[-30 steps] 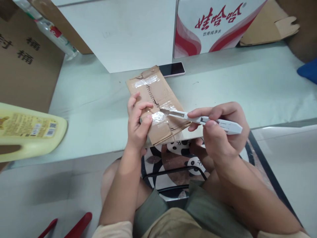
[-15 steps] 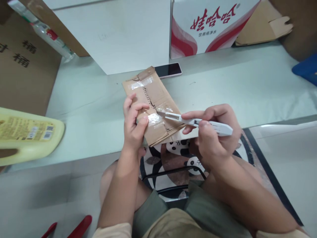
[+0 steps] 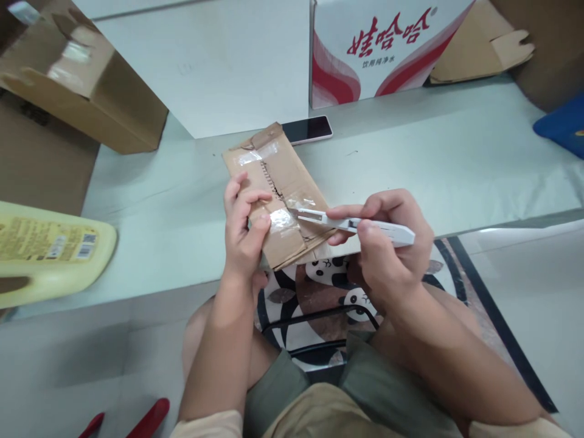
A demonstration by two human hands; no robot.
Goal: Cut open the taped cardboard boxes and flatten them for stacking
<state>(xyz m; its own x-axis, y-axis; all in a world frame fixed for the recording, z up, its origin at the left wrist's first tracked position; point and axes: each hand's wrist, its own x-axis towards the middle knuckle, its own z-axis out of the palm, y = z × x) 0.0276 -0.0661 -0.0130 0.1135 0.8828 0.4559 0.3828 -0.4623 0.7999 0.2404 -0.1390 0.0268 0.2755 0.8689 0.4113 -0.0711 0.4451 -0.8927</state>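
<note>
A flat brown cardboard package (image 3: pixel 292 176) with strips of clear tape lies slanted at the table's near edge. My left hand (image 3: pixel 246 225) grips its left side, fingers and thumb on the top face. In my right hand (image 3: pixel 396 237) is a white utility knife (image 3: pixel 365 226), held like a pen. Its blade tip touches the package beside the shiny lower tape strip (image 3: pixel 281 219). A torn seam with a jagged edge runs down the package from the upper tape towards the blade.
Behind the package lie a phone (image 3: pixel 310 129) and a large white box (image 3: pixel 205 67). A red-and-white carton (image 3: pixel 387 48) stands at the back right, an open cardboard box (image 3: pixel 123 103) at the back left. A yellow jug (image 3: pixel 55 255) is at left, a blue object (image 3: pixel 561 128) far right.
My right hand and the knife have shifted slightly left, blade still at the tape. At the back left, an open cardboard box now shows where a plastic bottle was.
</note>
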